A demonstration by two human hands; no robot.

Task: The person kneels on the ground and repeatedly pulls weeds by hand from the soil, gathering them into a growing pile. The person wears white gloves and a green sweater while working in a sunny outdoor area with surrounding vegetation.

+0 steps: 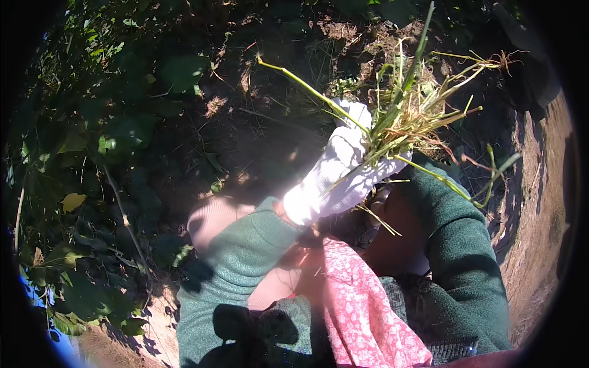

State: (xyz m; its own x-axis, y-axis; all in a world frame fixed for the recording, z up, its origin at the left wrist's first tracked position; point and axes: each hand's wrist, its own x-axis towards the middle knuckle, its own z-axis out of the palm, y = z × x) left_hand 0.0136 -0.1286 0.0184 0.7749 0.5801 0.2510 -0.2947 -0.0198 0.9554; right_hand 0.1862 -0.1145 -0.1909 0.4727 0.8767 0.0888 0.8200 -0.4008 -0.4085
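Observation:
My left hand (343, 161), in a white knitted glove and a green sleeve, grips a bunch of uprooted weeds (405, 124). Long green stems and dry, root-like strands stick out from it to both sides. On the right, my other green sleeve (460, 230) bends up towards the bunch. The right hand cannot be made out; the weeds and the white glove cover the place where that sleeve ends. White fabric shows below the stems, and which hand it belongs to is unclear. A pink floral cloth (363, 303) hangs below the hands.
Dense leafy plants (115, 133) fill the left side, with a yellow leaf (72, 202) low among them. Shaded soil with dry plant bits (214, 106) lies ahead. Sunlit bare ground (534, 221) runs along the right edge. A pinkish ribbed garment (216, 221) shows over my knee.

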